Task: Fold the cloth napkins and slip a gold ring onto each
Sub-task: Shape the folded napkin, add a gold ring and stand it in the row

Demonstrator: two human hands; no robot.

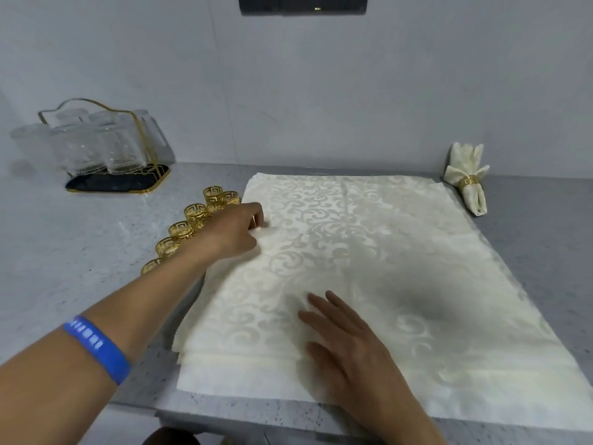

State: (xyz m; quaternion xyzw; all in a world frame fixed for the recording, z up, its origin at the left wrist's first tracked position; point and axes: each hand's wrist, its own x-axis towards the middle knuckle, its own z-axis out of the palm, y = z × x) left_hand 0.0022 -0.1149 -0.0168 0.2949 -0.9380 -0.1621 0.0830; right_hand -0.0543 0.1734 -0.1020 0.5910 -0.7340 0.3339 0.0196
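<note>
On the napkin stack (369,252), left hand (231,232) pinches the top cloth's edge, right hand (346,345) presses flat.

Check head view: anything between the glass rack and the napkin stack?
Yes: the loose gold rings stand on the counter between the glass rack and the napkin stack, against the stack's left edge.

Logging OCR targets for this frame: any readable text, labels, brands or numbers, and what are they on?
No text here can be read.
Blue wristband on the left forearm: pale printed marks, too blurred to read.
Dark panel on the wall: small bright spot, illegible.
Gold rings: fretwork pattern, not lettering.
</note>
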